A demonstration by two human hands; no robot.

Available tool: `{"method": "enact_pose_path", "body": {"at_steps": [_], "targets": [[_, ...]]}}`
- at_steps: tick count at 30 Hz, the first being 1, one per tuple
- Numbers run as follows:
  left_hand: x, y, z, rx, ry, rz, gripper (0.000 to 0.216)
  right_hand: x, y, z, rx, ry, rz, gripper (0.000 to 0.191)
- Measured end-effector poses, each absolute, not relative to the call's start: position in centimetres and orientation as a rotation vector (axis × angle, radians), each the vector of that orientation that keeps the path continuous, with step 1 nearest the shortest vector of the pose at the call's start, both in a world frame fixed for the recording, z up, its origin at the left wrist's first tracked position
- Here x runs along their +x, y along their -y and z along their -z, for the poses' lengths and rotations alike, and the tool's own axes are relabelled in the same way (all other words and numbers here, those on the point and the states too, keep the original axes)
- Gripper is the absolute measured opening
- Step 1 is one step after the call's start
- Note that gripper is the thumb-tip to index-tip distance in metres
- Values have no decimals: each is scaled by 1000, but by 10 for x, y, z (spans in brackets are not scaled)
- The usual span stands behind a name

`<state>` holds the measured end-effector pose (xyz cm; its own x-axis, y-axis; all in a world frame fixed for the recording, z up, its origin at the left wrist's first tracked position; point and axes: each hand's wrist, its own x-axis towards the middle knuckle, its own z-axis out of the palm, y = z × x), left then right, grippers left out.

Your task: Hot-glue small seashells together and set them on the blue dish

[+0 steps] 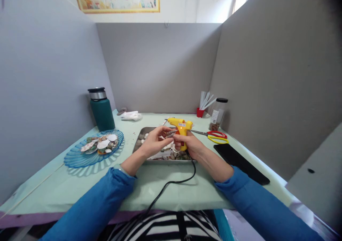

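Observation:
My right hand [190,142] is wrapped round the handle of a yellow hot glue gun [183,125], its nozzle pointing left. From the base of its handle a black cord runs down over the table edge. My left hand [157,140] pinches a small greyish, elongated piece [171,133], perhaps a shell or stone; its kind is not clear. The fingertips of both hands meet near this piece. Below them lies a metal tray [138,141] with pebbles and white shells, partly hidden by my hands.
On the left are a blue scalloped plate [72,159] with shells and a green bottle [101,111]. White plastic [131,115] lies behind. Right: scissors [217,137], a black slab [242,162], a jar [217,114] and a red cup [200,113] of glue sticks. Grey partitions [160,66] enclose the table.

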<state>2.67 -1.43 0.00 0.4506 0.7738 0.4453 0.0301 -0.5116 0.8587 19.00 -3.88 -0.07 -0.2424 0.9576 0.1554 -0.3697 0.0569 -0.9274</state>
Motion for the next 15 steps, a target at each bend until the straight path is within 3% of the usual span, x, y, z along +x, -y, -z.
{"method": "enact_pose_path", "body": {"at_steps": [8, 15], "targets": [[19, 17, -8, 1452, -472, -898, 34, 192, 38, 2, -688, 1166, -1443, 34], [20, 16, -6, 1503, -577, -985, 36, 192, 39, 1, -675, 1200, -1355, 35]]}}
